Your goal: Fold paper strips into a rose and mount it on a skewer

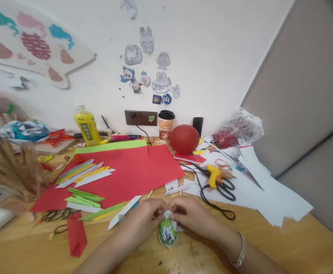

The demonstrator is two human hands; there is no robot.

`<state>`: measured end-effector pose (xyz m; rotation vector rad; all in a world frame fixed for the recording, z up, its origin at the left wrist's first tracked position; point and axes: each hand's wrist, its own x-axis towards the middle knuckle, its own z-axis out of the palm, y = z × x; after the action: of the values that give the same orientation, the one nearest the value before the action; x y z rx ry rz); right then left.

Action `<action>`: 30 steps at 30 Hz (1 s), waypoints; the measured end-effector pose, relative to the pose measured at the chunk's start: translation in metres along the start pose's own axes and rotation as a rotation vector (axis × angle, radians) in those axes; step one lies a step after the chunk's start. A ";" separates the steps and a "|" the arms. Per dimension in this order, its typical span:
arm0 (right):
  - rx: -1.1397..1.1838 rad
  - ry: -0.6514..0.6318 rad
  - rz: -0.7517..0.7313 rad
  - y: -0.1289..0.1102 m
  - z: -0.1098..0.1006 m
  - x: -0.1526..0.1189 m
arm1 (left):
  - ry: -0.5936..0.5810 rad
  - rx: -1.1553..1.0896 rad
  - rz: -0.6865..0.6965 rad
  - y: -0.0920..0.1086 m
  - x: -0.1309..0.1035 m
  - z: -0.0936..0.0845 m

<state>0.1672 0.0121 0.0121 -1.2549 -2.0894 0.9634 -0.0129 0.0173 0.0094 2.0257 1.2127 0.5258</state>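
At the near middle of the wooden table, a small green and white folded paper piece (168, 231) sits below my fingertips. My left hand (152, 213) pinches its upper edge from the left. From the right, my right hand (187, 211) closes thumb and fingers on the same white upper part, its fingertips almost touching those of my left hand. The exact fold between the fingers is hidden. Folded paper strips in green (106, 211) and white (125, 213) lie just left of my left hand.
A red sheet (132, 167) bears more strips. Farther right are a yellow glue gun (213, 176), black-handled scissors (226, 189) and white sheets (280, 190). Behind stand a red balloon (184, 139), a lidded cup (165, 127) and a yellow bottle (87, 127). Wooden sticks (20, 167) are at left.
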 end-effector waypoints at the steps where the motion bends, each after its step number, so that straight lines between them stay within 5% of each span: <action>1: -0.006 0.008 -0.007 0.001 0.001 0.000 | 0.016 0.008 -0.009 0.002 0.000 0.001; 5: 0.024 0.093 -0.035 0.008 0.006 0.001 | 0.003 -0.179 -0.055 0.003 0.000 0.001; 13: 0.353 0.302 0.109 0.015 0.007 0.009 | -0.016 -0.916 -0.097 0.002 0.005 0.009; 17: 0.389 0.388 0.120 0.009 0.010 0.008 | -0.053 -1.317 -0.262 0.011 0.005 0.023; 20: 0.285 0.420 0.073 0.006 0.016 0.006 | -0.146 -1.398 -0.348 0.017 0.005 0.029; 26: 0.022 0.459 -0.312 0.006 0.019 0.006 | 0.181 -1.282 -0.345 0.023 0.004 0.028; 30: -0.146 0.493 -0.460 -0.002 0.020 0.001 | 0.285 -1.276 -0.371 0.026 0.005 0.027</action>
<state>0.1508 0.0061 0.0016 -0.8949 -1.9377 0.2678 0.0227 0.0035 0.0108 0.6507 0.9450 1.0594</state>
